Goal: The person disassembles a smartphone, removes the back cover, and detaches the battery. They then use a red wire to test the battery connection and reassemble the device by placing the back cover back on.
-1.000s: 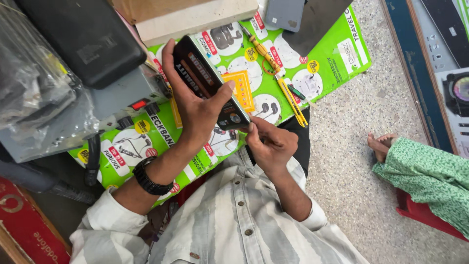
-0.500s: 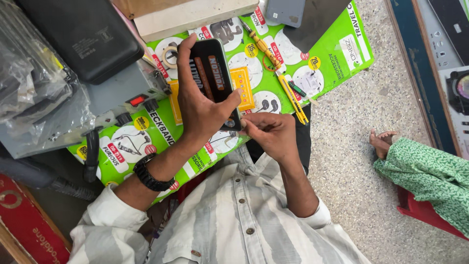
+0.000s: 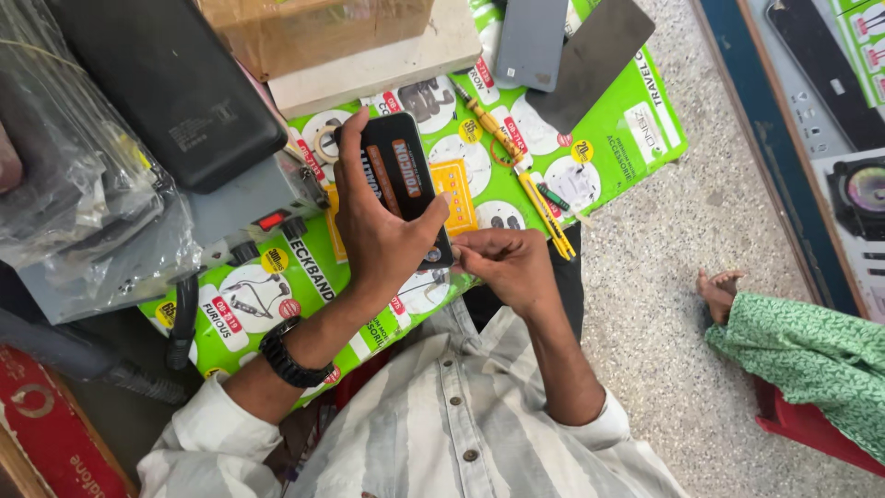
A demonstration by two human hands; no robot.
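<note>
Hands share one black phone (image 3: 398,184): left hand (image 3: 383,231) clasps it, right hand (image 3: 502,263) pinches its lower edge; a steady grip helps.

I wear a light shirt (image 3: 442,433) of soft woven cloth, off-white with broad pale grey stripes running down its length. Down the front runs a button placket with small round dark buttons (image 3: 452,401), two of them showing, one below the other. To the watch side of that placket, the sleeve is turned back into a thick whitish cuff (image 3: 207,433) at the forearm; on the far side of the placket the other sleeve ends in a similar rolled cuff (image 3: 604,429). Just beyond the first cuff, toward my left hand (image 3: 383,231), sits a black wristwatch with a chunky band (image 3: 290,360). My right hand (image 3: 507,267) is bare of rings or bands.
</note>
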